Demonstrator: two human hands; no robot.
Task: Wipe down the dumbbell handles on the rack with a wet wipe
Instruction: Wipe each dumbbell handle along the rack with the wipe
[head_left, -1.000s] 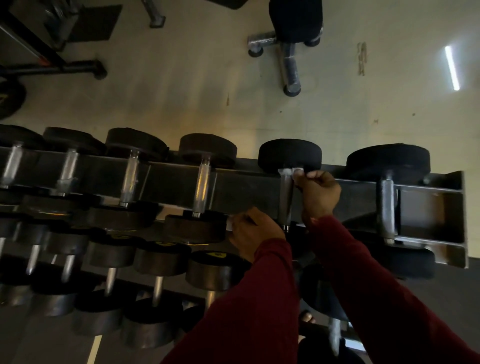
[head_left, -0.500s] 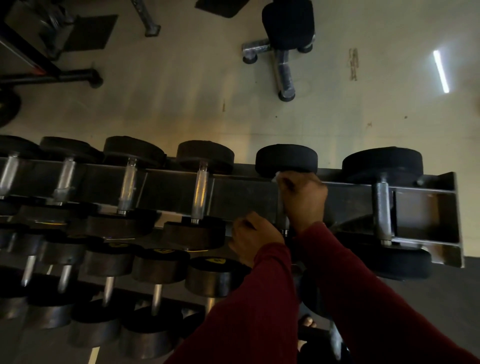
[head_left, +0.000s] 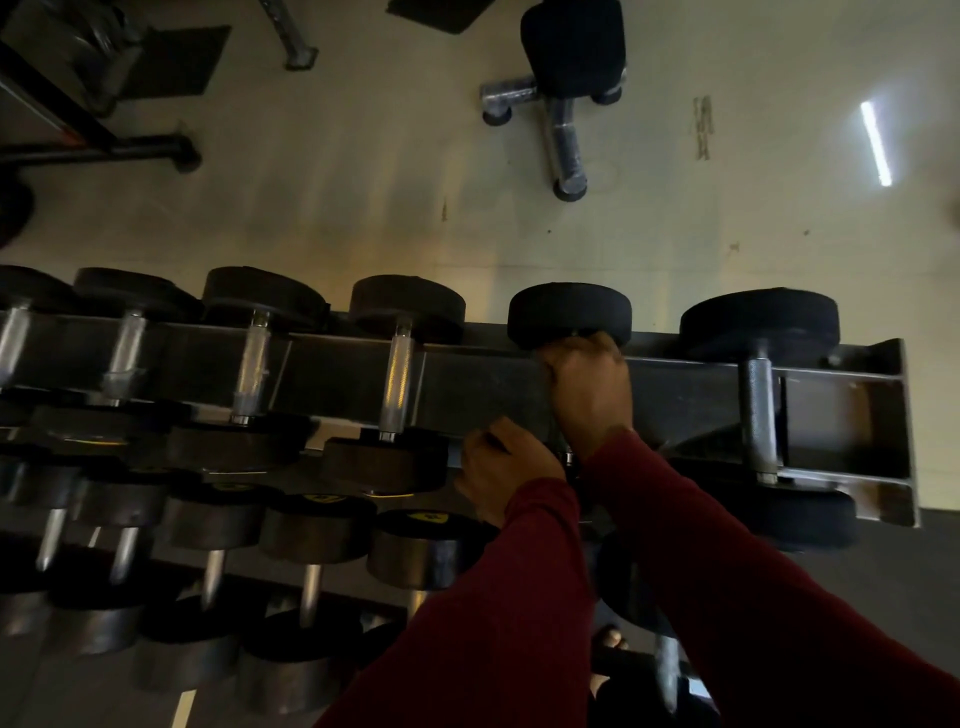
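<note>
Dumbbell handle: wiping hand reaching the far end

Dumbbell handle (head_left: 563, 441) on the top rack tier is being covered almost wholly by the right hand (head_left: 589, 387), whose fingers are curling round it; the wet wipe, white at the fingertips a second ago, is now lying hidden under that grip. Over the last second this hand has been sliding toward twelve o'clock and is now butting against the far black head (head_left: 569, 312), so this stroke is probably ending. At seven o'clock from it, the left hand (head_left: 506, 475) is staying curled at the rack's front rail (head_left: 457, 457); what it is holding, I cannot tell. At three o'clock, the last dumbbell (head_left: 758, 415) is likely waiting next.
</note>
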